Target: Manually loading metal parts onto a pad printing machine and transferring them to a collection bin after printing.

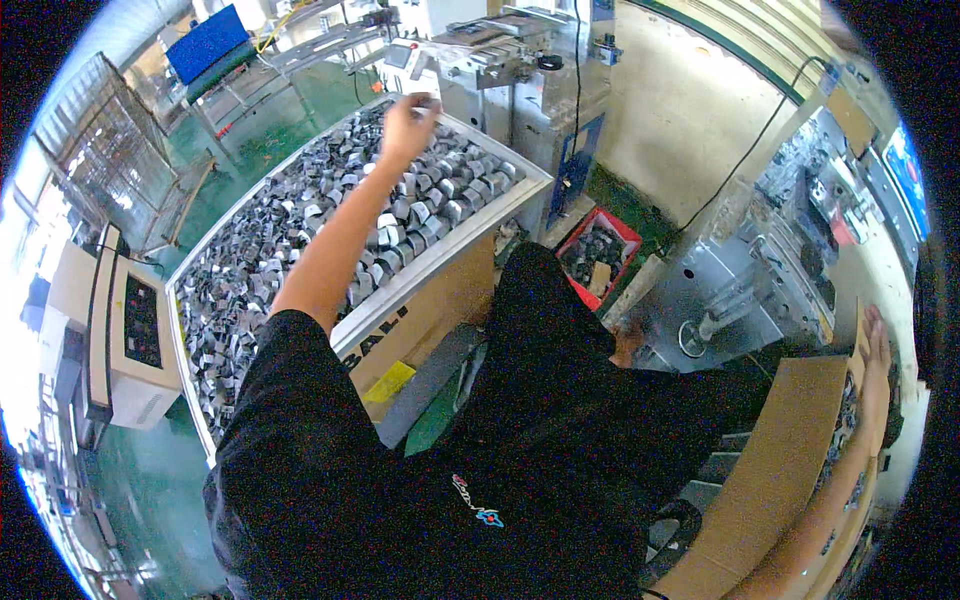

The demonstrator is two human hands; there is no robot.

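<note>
My left arm reaches out over a wide white-rimmed tray (pixel 455 262) heaped with small curved grey metal pieces (pixel 300 215). At the tray's far edge my left hand (pixel 405 132) is closed, with a small dark curved metal piece (pixel 428 102) at its fingertips. Far to the right, my right hand (pixel 875 340) has its fingers stretched out along the upper edge of an open cardboard box (pixel 790 440). More small metal pieces (pixel 848 410) show inside that box, partly hidden by its near wall and my forearm.
Beyond the tray stands a metal machine (pixel 500 60); another machine (pixel 740 270) is at the right. Between them a red bin (pixel 610 235) holds dark pieces and a cardboard scrap. A beige control cabinet (pixel 135 330) stands left of the tray. Under the tray is a printed cardboard box (pixel 450 295).
</note>
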